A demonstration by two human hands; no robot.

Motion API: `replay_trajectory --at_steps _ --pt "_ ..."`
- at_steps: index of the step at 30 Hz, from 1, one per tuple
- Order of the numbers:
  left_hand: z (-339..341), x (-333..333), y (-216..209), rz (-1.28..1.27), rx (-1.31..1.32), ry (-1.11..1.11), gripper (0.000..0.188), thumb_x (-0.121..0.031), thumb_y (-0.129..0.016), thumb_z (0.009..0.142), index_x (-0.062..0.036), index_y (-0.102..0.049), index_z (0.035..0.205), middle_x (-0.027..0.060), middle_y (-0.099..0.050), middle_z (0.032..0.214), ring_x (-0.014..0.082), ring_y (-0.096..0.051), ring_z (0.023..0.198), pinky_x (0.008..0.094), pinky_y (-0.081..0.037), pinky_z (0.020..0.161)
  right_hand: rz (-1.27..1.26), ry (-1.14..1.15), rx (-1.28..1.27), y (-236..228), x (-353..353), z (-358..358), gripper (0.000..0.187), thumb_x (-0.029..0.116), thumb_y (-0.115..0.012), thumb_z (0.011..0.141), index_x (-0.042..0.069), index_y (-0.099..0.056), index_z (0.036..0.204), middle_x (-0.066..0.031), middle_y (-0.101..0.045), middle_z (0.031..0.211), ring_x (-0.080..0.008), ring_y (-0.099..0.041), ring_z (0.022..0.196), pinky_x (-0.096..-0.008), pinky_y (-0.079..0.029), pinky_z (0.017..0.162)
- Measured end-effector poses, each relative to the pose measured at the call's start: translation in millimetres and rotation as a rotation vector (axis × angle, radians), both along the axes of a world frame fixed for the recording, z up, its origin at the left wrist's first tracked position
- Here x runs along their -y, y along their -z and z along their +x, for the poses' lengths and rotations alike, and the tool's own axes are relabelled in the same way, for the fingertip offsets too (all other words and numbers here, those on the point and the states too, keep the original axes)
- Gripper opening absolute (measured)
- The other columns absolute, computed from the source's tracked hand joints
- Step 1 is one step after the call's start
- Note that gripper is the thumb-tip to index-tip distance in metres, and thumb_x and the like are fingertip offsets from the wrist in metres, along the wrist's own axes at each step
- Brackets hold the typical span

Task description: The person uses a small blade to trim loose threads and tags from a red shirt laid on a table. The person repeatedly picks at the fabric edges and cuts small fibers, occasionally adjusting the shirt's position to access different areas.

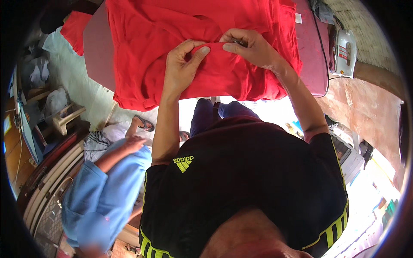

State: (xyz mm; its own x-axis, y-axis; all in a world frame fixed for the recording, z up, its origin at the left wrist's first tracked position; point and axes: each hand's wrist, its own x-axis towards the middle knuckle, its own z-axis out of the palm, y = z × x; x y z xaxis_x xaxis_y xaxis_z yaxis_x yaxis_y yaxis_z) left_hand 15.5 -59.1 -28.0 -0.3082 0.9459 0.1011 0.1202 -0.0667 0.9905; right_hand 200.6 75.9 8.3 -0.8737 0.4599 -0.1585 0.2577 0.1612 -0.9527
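A large red cloth (142, 56) lies in loose folds over the table and hangs past its near edge. My left hand (183, 64) is closed on a raised edge of it, the thumb pressing against the bent fingers. Just to the right, my right hand (251, 48) pinches the same edge between thumb and forefinger. The stretch of edge between the hands is drawn up in a short, fairly straight line. A small dark, shiny object (239, 42) shows within my right hand; its kind is mostly hidden by the fingers.
The table (310, 56) has a dull pink top. An iron (345, 53) stands at its right, with a dark cord (320, 34) nearby. To the lower left a person in blue (124, 176) sits close by. A wooden stool (69, 118) and piled goods line the left.
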Motion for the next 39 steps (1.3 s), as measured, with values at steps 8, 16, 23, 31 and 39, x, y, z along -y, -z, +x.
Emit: replay_trajectory --at_steps 8,16,23,31,39 --pt "-7 -4 -22 -0.063 -0.105 0.048 0.017 -0.014 -0.075 0.085 -0.0010 -0.068 0.093 0.0017 -0.063 0.076 0.0072 -0.048 0.057 0.0242 -0.039 0.053 -0.019 0.183 -0.121 4 3 0 0.015 0.016 -0.067 0.094 0.002 -0.064 0.099 0.0023 -0.057 0.085 -0.0071 -0.052 0.079 -0.0230 -0.045 0.074" --pt "-8 -2 15 0.349 -0.559 -0.143 0.021 0.003 -0.068 0.065 -0.0052 -0.056 0.080 0.0107 -0.060 0.078 0.0304 -0.060 0.073 0.0374 -0.047 0.065 0.782 0.148 -0.187 9 57 12 0.037 -0.011 -0.073 0.063 0.004 -0.071 0.096 -0.0061 -0.064 0.092 -0.0181 -0.066 0.075 -0.0307 -0.057 0.062" --pt "-8 -2 20 0.364 -0.569 -0.140 0.023 0.003 -0.068 0.064 -0.0060 -0.054 0.081 0.0099 -0.060 0.078 0.0299 -0.059 0.072 0.0381 -0.047 0.066 0.898 0.257 -0.192 28 72 10 0.043 -0.011 -0.071 0.058 0.005 -0.074 0.098 -0.0047 -0.065 0.094 -0.0188 -0.069 0.075 -0.0287 -0.062 0.064" --pt "-6 -4 4 0.251 -0.562 -0.069 0.019 -0.004 -0.076 0.073 -0.0028 -0.060 0.082 0.0096 -0.059 0.075 0.0254 -0.058 0.068 0.0342 -0.046 0.063 0.600 0.371 -0.353 18 55 7 0.031 -0.010 -0.069 0.075 0.005 -0.073 0.102 -0.0047 -0.066 0.094 -0.0154 -0.070 0.079 -0.0279 -0.061 0.068" --pt "-14 -6 -28 -0.116 0.039 0.098 0.015 -0.016 -0.068 0.093 -0.0018 -0.069 0.088 -0.0050 -0.053 0.070 0.0048 -0.044 0.066 0.0221 -0.037 0.061 0.541 0.649 -0.258 -13 35 11 0.019 0.016 -0.069 0.094 0.005 -0.069 0.109 -0.0007 -0.068 0.087 -0.0054 -0.054 0.071 -0.0222 -0.045 0.065"
